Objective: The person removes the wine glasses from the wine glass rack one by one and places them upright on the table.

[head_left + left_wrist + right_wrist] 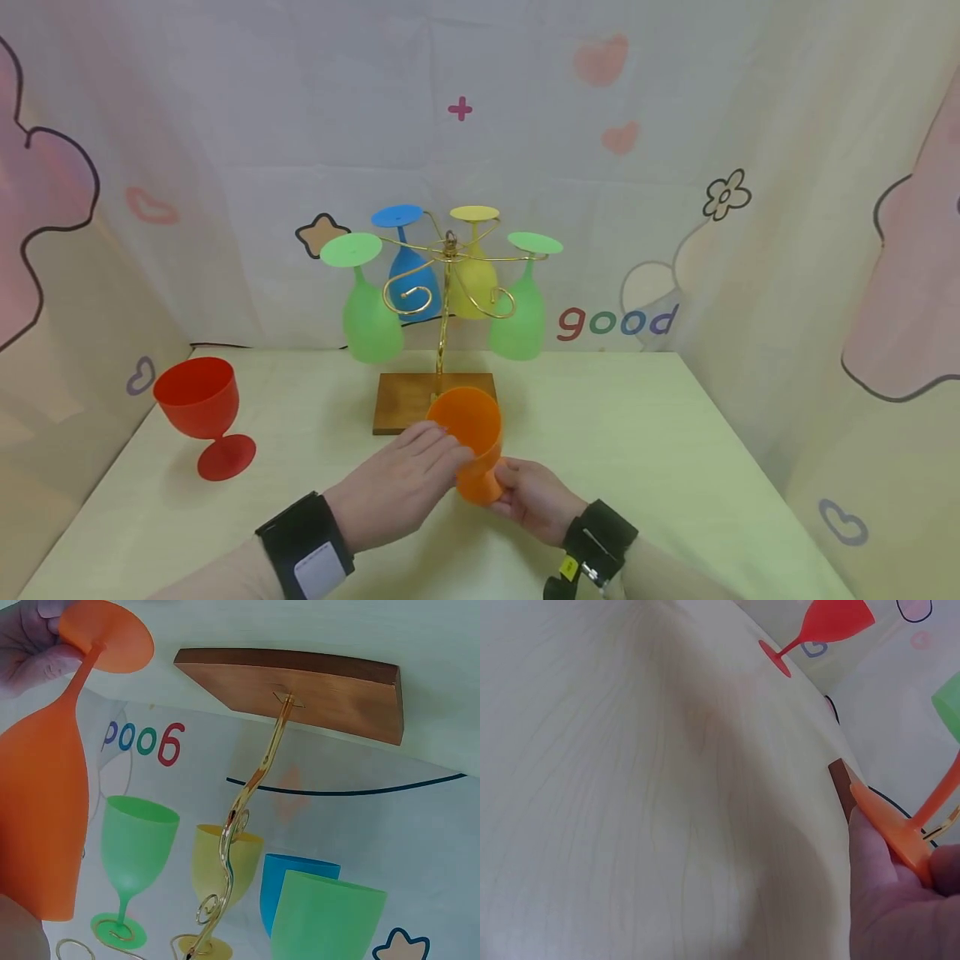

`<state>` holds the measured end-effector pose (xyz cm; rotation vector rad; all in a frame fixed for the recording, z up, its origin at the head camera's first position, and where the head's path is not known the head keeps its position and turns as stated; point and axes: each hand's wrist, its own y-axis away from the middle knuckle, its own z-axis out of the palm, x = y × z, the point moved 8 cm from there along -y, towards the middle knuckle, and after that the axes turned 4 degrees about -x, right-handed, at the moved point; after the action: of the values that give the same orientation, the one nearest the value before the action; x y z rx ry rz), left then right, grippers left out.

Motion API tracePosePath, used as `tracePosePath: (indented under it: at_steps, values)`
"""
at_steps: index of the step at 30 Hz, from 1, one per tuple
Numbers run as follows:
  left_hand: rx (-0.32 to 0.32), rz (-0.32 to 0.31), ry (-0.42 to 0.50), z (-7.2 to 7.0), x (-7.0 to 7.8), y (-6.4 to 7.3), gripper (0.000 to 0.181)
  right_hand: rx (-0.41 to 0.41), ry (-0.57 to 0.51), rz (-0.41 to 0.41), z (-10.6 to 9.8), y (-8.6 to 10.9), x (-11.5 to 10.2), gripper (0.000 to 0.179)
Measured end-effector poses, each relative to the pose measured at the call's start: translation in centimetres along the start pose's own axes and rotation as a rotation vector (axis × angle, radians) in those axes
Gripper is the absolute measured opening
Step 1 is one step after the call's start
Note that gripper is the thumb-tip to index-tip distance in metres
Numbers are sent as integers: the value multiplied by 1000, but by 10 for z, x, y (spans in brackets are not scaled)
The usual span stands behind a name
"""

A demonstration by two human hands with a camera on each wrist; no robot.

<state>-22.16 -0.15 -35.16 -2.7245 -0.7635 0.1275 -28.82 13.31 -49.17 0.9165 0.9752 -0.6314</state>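
Clock positions are taken about the rack's post in the head view, 12 being farthest. Nearest, the orange goblet [483, 437] is held mouth up and somewhat tilted at 6 o'clock, in front of the wooden base [401, 404]. Its foot is pinched between thumb and fingers of the right hand [543, 500]; its bowl is touched by the extended fingers of the left hand [405, 487], which are not closed around it. The red goblet [202, 408] is stood upright on the tabletop [637, 417] at 8 o'clock. On the brass-coloured goblet rack [442, 342], curled hooks [386, 293] at 5 and 7 o'clock are unladen. Four goblets are hung inverted by their feet: left green goblet [372, 321] at 9, right green goblet [519, 321] at 3, blue goblet [411, 275] at 11, yellow goblet [474, 287] at 1. As judged from this layout, four places are already filled; the orange and red goblets are left unracked. Behind, a printed curtain [525, 50] is hung.
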Motion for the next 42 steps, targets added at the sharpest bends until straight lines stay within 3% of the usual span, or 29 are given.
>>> tracePosePath:
  at_steps: [4, 7, 14, 17, 19, 30, 35, 42]
  values:
    - [-35, -38, 7, 1, -5, 0, 27, -6, 37, -2, 4, 0, 2, 44]
    - [-42, -54, -12, -1, -8, 1, 30, 31, 194, -63, 2, 1, -3, 44]
    - [-33, -97, -74, -11, -22, 11, 37, 347, 1116, -333, -14, 18, -50, 57]
    - [-58, -143, -65, -12, -32, 19, 38, 403, 1376, -415, -16, 26, -69, 63]
    - [-76, -183, -70, -13, -41, 26, 39, 422, 1473, -463, -18, 30, -80, 65]
    - [-164, -475, 3, -18, -90, 79, 36, 454, 1565, -511, -35, 40, -99, 71]
    - [-158, -525, -2, -23, -104, 104, 27, 467, 1633, -519, -39, 42, -101, 71]
    - [-103, -528, -35, -40, -113, 152, 27, 490, 1690, -509, -44, 45, -107, 72]
